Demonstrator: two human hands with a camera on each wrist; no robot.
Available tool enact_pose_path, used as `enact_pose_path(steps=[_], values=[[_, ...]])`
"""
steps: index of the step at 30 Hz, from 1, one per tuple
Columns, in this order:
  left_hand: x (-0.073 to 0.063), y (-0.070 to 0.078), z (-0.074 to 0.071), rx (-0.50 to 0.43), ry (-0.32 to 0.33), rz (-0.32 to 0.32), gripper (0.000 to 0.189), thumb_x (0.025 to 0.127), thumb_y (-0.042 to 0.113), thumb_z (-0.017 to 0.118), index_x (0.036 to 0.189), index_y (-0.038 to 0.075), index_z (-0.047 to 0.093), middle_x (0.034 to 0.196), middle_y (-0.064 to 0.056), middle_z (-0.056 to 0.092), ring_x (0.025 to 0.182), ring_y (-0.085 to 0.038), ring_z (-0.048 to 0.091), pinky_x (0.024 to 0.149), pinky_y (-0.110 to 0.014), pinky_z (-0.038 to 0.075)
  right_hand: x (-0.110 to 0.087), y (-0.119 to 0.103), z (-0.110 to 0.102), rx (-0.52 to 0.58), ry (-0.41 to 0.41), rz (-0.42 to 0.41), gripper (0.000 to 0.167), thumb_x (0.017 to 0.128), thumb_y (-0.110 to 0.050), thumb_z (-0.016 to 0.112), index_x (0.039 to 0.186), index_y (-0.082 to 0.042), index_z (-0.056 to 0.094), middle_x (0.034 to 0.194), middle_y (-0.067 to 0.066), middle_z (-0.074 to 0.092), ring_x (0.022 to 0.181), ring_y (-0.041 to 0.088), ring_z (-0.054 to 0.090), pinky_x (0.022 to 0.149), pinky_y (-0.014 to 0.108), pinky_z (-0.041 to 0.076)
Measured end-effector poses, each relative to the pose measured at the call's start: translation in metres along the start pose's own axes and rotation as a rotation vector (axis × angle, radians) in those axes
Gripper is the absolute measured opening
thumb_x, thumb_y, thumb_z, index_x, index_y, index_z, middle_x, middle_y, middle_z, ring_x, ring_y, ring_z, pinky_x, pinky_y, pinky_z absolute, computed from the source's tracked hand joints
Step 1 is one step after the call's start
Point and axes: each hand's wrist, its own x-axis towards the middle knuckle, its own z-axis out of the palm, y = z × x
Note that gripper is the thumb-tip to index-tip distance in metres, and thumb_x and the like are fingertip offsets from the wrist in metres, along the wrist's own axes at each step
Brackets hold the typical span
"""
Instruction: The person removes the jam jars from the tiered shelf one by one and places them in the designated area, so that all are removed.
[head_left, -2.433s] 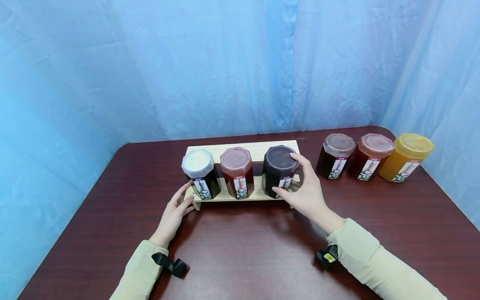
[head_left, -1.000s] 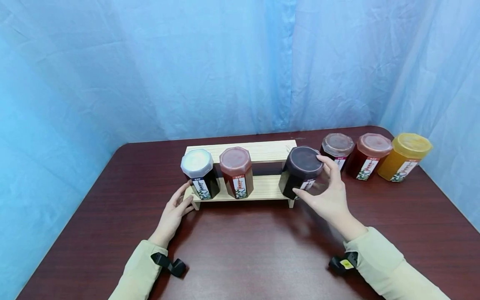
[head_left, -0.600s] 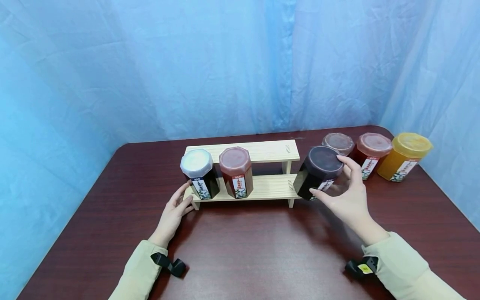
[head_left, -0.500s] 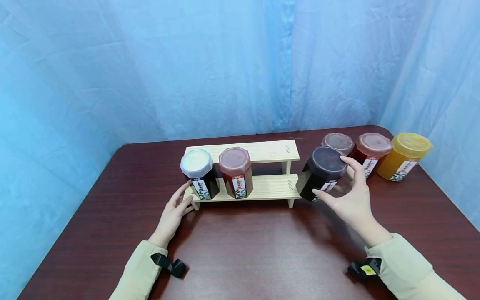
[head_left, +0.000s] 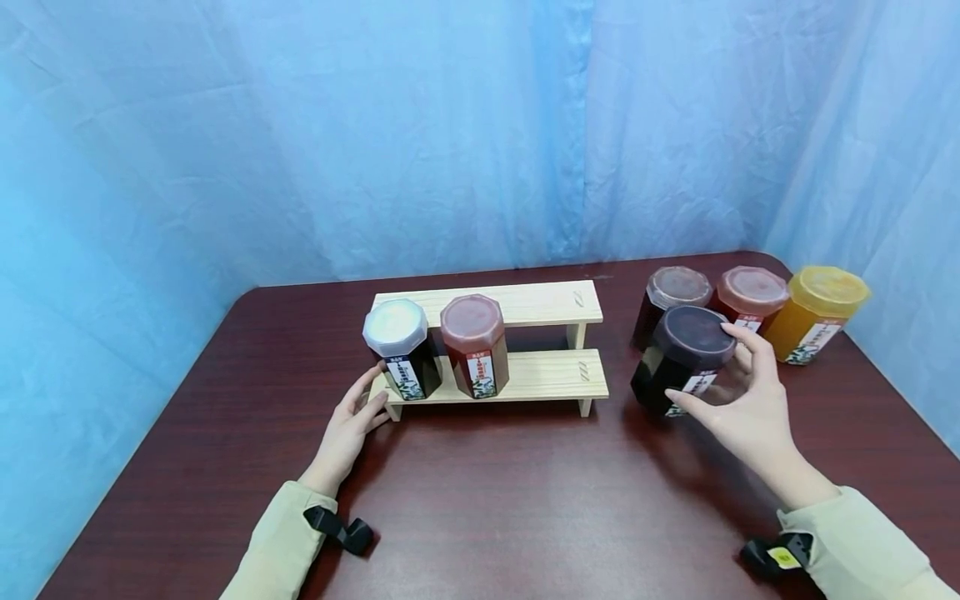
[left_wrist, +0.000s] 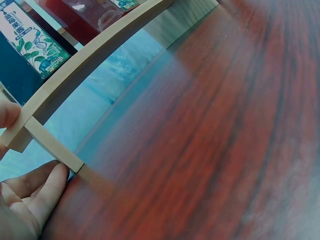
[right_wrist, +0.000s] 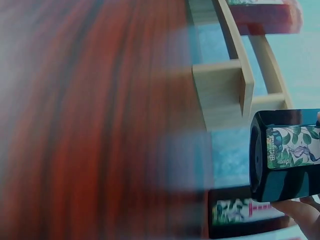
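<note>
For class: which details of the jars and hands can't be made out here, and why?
Red jar off the stand, lower part: head view, hidden by the held dark jar and right hand.
White-lidded jar, its lid: left wrist view, cut off by the edge.
Right hand, mostly: right wrist view, cut off by the edge.
Fine print on labels: head view, too small.

Bright Ahead, Blurred at the Wrists

The head view is bright and fairly clear: the blue curtain (head_left: 420, 142) glows pale, the tabletop (head_left: 517, 492) carries a dull sheen, and soft shadows spread below the wooden stand (head_left: 555, 375). In the left wrist view the stand's edge bows; in the right, grain smears and glare whitens the left edge.
</note>
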Motion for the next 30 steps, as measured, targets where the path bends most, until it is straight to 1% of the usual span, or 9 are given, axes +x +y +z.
enact_pose_path(steps=[6,10,14,16,18,20,23,27,30], values=[[-0.002,0.000,0.000,0.009,0.003,-0.001,0.053,0.098,0.023,0.052,0.147,0.017,0.033,0.153,-0.009,0.026,0.114,-0.003,0.048,0.087,-0.021,0.049,-0.005,0.011,-0.021,-0.055,-0.001,0.039,0.102,0.057,0.019,0.079,0.143,-0.011,0.032,0.114,-0.025,0.053,0.091,-0.012,0.056,0.068,0.005,0.047],[-0.002,-0.001,0.000,0.009,0.002,-0.001,0.054,0.098,0.024,0.052,0.147,0.017,0.032,0.153,-0.008,0.027,0.120,-0.011,0.046,0.087,-0.022,0.050,-0.007,0.021,-0.034,-0.082,0.012,0.050,0.103,0.057,0.019,0.080,0.143,-0.012,0.033,0.111,-0.026,0.054,0.087,-0.013,0.057,0.067,0.005,0.047],[-0.004,-0.002,0.000,0.015,0.003,-0.004,0.053,0.099,0.023,0.051,0.148,0.017,0.032,0.154,-0.009,0.025,0.127,-0.023,0.042,0.088,-0.025,0.050,-0.006,0.030,-0.048,-0.104,0.037,0.056,0.105,0.055,0.019,0.080,0.143,-0.013,0.034,0.111,-0.026,0.054,0.083,-0.015,0.058,0.066,0.004,0.046],[-0.004,-0.003,0.000,0.015,0.003,-0.008,0.053,0.099,0.024,0.051,0.148,0.018,0.031,0.154,-0.008,0.024,0.128,-0.025,0.041,0.089,-0.025,0.050,-0.005,0.031,-0.054,-0.123,0.048,0.074,0.105,0.055,0.019,0.080,0.144,-0.014,0.034,0.111,-0.027,0.052,0.082,-0.017,0.057,0.066,0.002,0.045],[-0.003,-0.002,0.000,0.014,0.005,-0.009,0.053,0.098,0.025,0.051,0.148,0.018,0.032,0.154,-0.008,0.025,0.128,-0.025,0.041,0.090,-0.026,0.050,-0.004,0.036,-0.061,-0.158,0.056,0.076,0.105,0.056,0.018,0.080,0.144,-0.015,0.033,0.111,-0.028,0.050,0.081,-0.019,0.056,0.066,0.001,0.044],[-0.002,-0.001,0.000,0.010,0.004,-0.010,0.054,0.098,0.026,0.052,0.148,0.019,0.032,0.152,-0.009,0.028,0.126,-0.022,0.042,0.090,-0.025,0.049,-0.003,0.040,-0.069,-0.197,0.060,0.090,0.107,0.056,0.016,0.081,0.145,-0.018,0.032,0.111,-0.028,0.048,0.079,-0.020,0.054,0.065,0.000,0.043],[-0.002,0.000,0.000,0.013,0.008,-0.011,0.054,0.098,0.026,0.053,0.147,0.019,0.032,0.151,-0.008,0.030,0.123,-0.017,0.044,0.089,-0.024,0.049,-0.002,0.056,-0.079,-0.232,0.065,0.107,0.107,0.059,0.013,0.081,0.145,-0.022,0.030,0.112,-0.026,0.047,0.081,-0.021,0.052,0.065,-0.001,0.041],[-0.001,0.001,-0.001,0.011,0.003,-0.010,0.054,0.098,0.026,0.052,0.148,0.019,0.032,0.152,-0.006,0.029,0.121,-0.014,0.045,0.089,-0.023,0.049,-0.001,0.075,-0.089,-0.277,0.084,0.124,0.108,0.060,0.010,0.083,0.146,-0.025,0.029,0.111,-0.026,0.046,0.083,-0.022,0.050,0.064,-0.002,0.041],[0.000,0.001,-0.001,0.009,-0.003,-0.011,0.055,0.098,0.027,0.052,0.148,0.019,0.031,0.152,-0.006,0.028,0.123,-0.015,0.044,0.090,-0.024,0.048,0.000,0.076,-0.094,-0.276,0.098,0.162,0.105,0.062,0.010,0.081,0.145,-0.026,0.028,0.110,-0.027,0.047,0.081,-0.023,0.049,0.065,-0.002,0.040]])
